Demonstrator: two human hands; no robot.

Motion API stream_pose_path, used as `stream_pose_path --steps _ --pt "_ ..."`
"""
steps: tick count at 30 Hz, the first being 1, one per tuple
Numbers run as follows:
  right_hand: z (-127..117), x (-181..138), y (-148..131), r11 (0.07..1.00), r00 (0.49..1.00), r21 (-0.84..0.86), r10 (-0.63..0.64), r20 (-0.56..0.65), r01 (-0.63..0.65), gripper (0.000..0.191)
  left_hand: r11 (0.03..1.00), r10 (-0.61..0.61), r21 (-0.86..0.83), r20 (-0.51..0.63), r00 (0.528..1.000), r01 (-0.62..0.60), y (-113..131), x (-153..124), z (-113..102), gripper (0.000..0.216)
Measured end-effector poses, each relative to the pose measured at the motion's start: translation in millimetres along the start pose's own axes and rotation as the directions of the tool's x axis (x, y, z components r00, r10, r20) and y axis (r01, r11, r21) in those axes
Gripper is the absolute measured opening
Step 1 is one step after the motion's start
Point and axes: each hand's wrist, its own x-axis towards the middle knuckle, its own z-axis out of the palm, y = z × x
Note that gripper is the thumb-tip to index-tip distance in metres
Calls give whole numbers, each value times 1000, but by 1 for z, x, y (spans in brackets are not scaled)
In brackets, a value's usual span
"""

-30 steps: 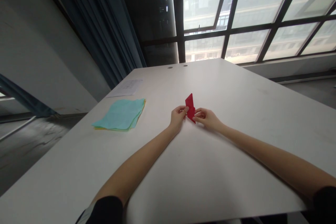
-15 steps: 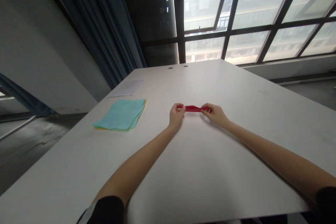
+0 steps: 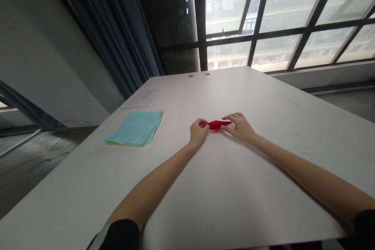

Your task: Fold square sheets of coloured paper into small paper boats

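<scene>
A small folded piece of red paper [image 3: 216,125], pointed at its right end, is just above or on the white table, straight ahead of me. My left hand [image 3: 199,131] pinches its left end between thumb and fingers. Around the right part is my right hand [image 3: 238,127], thumb and fingers apart, with the paper's tip in the gap. The thumb lies at the lower edge of the paper; whether it touches I cannot tell.
On the white table [image 3: 187,191], a stack of cloth-like sheets [image 3: 136,127], turquoise on top with yellow beneath, lies to the left. Behind it is a printed white page [image 3: 142,97]. A blue curtain [image 3: 114,23] and windows stand beyond the far edge.
My right hand has loosened from a pinch, its fingers now spread about the paper's right end. The red paper looks wider at its middle, and my left hand has shifted slightly nearer me.
</scene>
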Motion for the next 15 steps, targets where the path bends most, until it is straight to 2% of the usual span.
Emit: stream_pose_path --steps 3,6,10,15 --pt "-5 5 -5 997 996 -18 -81 31 81 37 1000 2 29 12 1000 -3 1 0 0 10" --pt "-10 13 -11 991 985 -26 -128 113 132 34 999 10 46 31 999 -12 3 0 -1 11" --pt "-12 25 -18 983 955 -52 -158 252 176 28 997 23 73 56 998 -27 5 0 -2 10" --pt "-8 35 -23 969 920 -136 -142 366 204 20 992 35 118 64 997 -43 4 0 -3 9"
